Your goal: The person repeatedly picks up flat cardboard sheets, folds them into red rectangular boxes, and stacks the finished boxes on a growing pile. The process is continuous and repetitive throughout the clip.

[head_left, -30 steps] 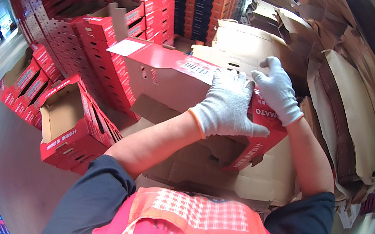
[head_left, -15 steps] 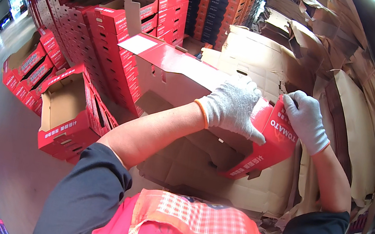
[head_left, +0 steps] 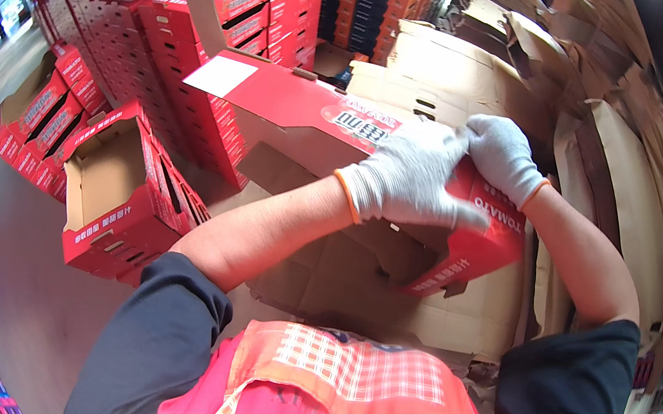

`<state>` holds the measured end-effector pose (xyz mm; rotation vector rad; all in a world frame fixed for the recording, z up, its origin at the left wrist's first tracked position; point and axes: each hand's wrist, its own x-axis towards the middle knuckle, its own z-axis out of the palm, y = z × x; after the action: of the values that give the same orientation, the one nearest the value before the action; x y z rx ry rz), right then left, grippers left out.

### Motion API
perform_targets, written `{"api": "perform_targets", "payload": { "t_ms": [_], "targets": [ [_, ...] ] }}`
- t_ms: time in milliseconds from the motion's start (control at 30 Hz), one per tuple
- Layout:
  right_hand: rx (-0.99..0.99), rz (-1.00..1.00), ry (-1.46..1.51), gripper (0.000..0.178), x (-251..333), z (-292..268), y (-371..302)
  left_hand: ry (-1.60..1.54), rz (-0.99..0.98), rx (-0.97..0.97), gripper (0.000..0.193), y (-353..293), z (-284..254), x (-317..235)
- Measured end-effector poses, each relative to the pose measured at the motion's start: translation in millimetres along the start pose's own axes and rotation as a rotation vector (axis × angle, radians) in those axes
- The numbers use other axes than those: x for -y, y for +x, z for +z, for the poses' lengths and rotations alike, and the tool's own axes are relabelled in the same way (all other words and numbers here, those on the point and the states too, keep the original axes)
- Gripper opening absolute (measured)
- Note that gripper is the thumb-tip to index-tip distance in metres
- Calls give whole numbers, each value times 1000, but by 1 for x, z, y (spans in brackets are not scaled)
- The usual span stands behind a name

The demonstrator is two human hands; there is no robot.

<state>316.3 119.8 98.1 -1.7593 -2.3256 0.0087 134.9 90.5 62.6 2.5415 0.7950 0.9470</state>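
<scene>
A red cardboard box [head_left: 284, 99] with a brown inside stands on its side before me, partly folded into shape. My left hand [head_left: 408, 174], in a pale knitted glove with an orange cuff, grips its upper right corner, thumb stretched toward the red end panel [head_left: 480, 242]. Beside those fingertips, my right hand [head_left: 507, 156], gloved alike, is closed over the far edge of the same corner. Its fingertips are partly hidden. A bent flap [head_left: 205, 16] sticks up at the box's far left end.
Flattened brown cardboard [head_left: 437, 314] lies beneath the box. Finished red boxes [head_left: 109, 186] stand at the left, with tall red stacks [head_left: 170, 63] behind. Orange and dark stacks [head_left: 368, 1] rise at the back. Brown cardboard sheets [head_left: 623, 214] lean along the right.
My right hand has slid left along the edge until it meets my left fingers. The box's long side has turned, showing more of its printed face.
</scene>
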Motion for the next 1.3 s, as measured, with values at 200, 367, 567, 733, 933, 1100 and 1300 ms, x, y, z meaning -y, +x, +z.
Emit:
{"api": "perform_targets", "payload": {
  "t_ms": [200, 367, 567, 733, 933, 1100, 1300],
  "targets": [
    [-119, -509, -30, 65, 40, 1, -42, -613, -23, -437, 49, -6, 2, 37],
    [-176, -160, 469, 72, -7, -3, -39, -90, 308, -213, 76, -85, -8, 43],
    [94, 424, 1406, 37, -129, 12, -106, 9, 192, -50, 143, -186, -14, 3],
    [-32, 935, 1410, 24, -120, 182, -182, 5, 123, -1, 97, -120, -11, -34],
    [-127, 469, 361, 24, -161, 125, -161, 110, 470, 206, 92, -39, 13, -87],
    [-810, 2, 1171, 31, -80, -11, -171, -84, 528, -146, 78, -7, 75, -96],
    [-314, -42, 389, 18, -31, -51, -175, -303, 469, -675, 111, -2, 133, -92]
  ]
}}
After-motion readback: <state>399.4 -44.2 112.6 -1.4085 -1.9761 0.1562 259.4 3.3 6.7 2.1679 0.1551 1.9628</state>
